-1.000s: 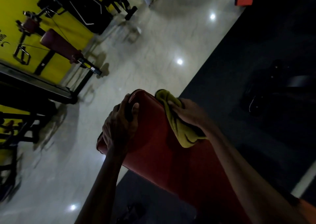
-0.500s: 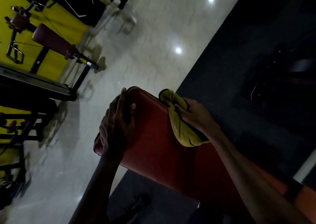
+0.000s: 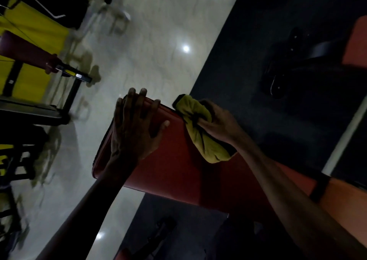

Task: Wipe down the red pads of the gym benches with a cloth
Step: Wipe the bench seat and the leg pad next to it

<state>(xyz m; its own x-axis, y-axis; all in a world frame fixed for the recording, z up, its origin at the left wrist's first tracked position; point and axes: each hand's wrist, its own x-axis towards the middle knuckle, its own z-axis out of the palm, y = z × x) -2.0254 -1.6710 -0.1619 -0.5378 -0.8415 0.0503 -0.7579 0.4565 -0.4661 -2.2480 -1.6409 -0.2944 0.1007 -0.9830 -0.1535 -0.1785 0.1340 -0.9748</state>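
Right hand (image 3: 216,121) grips bunched cloth (image 3: 200,128) at pad (image 3: 178,160) top edge; left hand (image 3: 135,128) flat, bracing. Next: wipe down lower right.

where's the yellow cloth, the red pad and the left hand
yellow cloth (image 3: 200,140), head view, bunched middle
red pad (image 3: 174,164), head view, bare top surface
left hand (image 3: 133,128), head view, back of the hand
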